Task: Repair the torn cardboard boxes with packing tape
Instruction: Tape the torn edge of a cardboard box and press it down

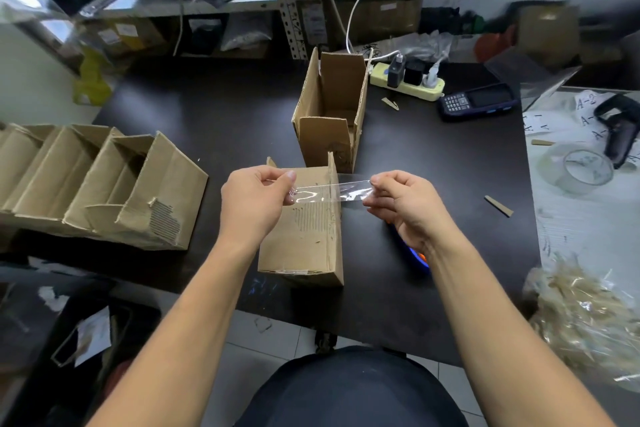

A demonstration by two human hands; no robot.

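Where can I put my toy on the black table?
Bare table lies between the row of boxes and the upright box, and between that box and the tape roll. It is crowded near the power strip and scanner.

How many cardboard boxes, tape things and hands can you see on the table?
Brown cardboard boxes: 5 (four open, one being taped)
Clear tape strip: 1
Clear tape roll: 1
Hands: 2 (left, right)
Total: 9
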